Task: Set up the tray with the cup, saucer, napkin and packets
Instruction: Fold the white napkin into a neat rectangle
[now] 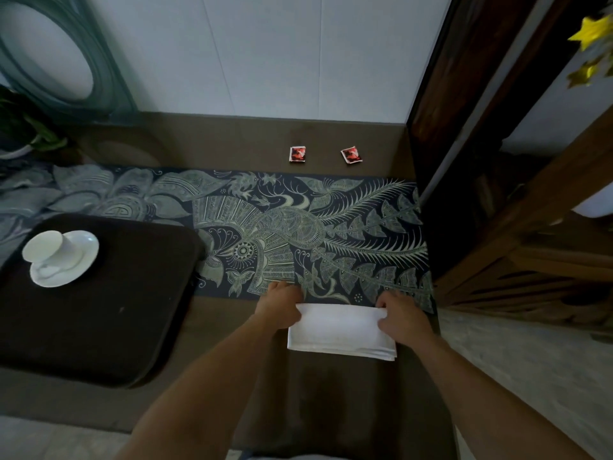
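A folded white napkin (341, 330) lies on the brown table near its front edge. My left hand (280, 305) grips its upper left corner and my right hand (399, 315) grips its upper right corner. A dark tray (109, 313) sits at the left. On its far left part a white cup (44, 245) lies tipped on its side on a white saucer (71, 263). Two small red packets, one (297, 154) to the left of the other (351, 155), lie apart at the back of the table near the wall.
A dark patterned runner (298, 234) crosses the table between the napkin and the packets. Dark wooden furniture (517, 254) stands right of the table. A plant (30, 131) and a round mirror frame (63, 58) are at the back left.
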Tool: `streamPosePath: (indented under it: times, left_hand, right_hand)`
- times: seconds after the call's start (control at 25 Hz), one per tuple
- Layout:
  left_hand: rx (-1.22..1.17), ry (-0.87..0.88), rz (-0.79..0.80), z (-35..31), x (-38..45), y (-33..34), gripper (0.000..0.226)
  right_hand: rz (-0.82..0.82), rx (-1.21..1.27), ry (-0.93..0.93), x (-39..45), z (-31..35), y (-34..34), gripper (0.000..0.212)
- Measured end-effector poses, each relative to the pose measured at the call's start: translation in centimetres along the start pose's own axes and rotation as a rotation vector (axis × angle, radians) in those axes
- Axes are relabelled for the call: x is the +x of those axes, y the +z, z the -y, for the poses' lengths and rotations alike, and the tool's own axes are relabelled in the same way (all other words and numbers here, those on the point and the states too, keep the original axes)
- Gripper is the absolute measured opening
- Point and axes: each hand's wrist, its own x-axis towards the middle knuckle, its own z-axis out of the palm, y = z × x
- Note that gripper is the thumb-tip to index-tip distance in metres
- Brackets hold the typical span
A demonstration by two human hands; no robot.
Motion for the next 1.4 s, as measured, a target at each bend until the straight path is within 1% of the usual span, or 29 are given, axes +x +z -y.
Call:
streamPosePath:
  times: [0.08,0.16,0.24,0.32,0.4,0.48,0.6,0.72,0.8,0.96,1.04,1.16,1.4]
  left_hand:
    - [-0.133,-0.043,0.025,0.2,-0.4,0.1,0.041]
    - [-0.3,-0.061,0.016,0.5,-1.0,0.4,0.034]
    - [-0.467,-0.082,-0.01,0.7,-1.8,0.6,0.027]
    - [-0.659,-0.137,-0.037,1.1,-2.6,0.3,0.028]
    - [-0.894,-0.201,-0.061,2.0,-3.3,-0.3,0.028]
    - [-1.11,-0.219,-0.067,3.3,-4.3,-1.0,0.02]
    - [-1.264,-0.13,-0.105,6.1,-6.2,-2.4,0.009]
    - [-1.299,-0.05,-0.213,10.9,-8.5,-4.4,0.004]
    - [-1.274,-0.039,-0.263,14.9,-10.1,-5.9,0.006]
    - [-1.204,-0.047,-0.277,22.9,-12.5,-8.5,0.01]
    - [-1.17,-0.074,-0.279,26.9,-13.2,-9.6,0.011]
    - [-1.15,-0.112,-0.269,32.5,-13.8,-10.6,0.012]
    - [-1.109,-0.202,-0.284,39.9,-14.5,-10.5,0.005]
  right_hand:
    - [0.033,0.138,0.062,-0.1,-0.4,-0.1,0.024]
    - [0.031,0.321,0.105,-0.4,-1.0,0.0,0.024]
    - [0.015,0.576,0.175,-1.2,-1.4,0.2,0.023]
    - [0.002,0.852,0.244,-2.3,-1.0,0.3,0.021]
    - [-0.019,1.034,0.249,-3.3,0.3,0.4,0.022]
    - [-0.078,1.089,0.2,-4.1,2.3,0.4,0.022]
    - [-0.187,0.967,0.075,-4.7,6.0,0.3,0.02]
    - [-0.216,0.835,-0.064,-4.7,11.5,1.1,0.021]
    - [-0.204,0.791,-0.102,-4.6,15.7,2.3,0.021]
    - [-0.204,0.872,-0.094,-4.6,23.8,5.3,0.019]
    - [-0.177,0.933,-0.067,-4.7,27.7,7.3,0.021]
    - [-0.114,0.969,-0.04,-4.8,32.7,10.3,0.032]
    - [-0.013,1.007,0.013,-5.4,39.3,14.3,0.052]
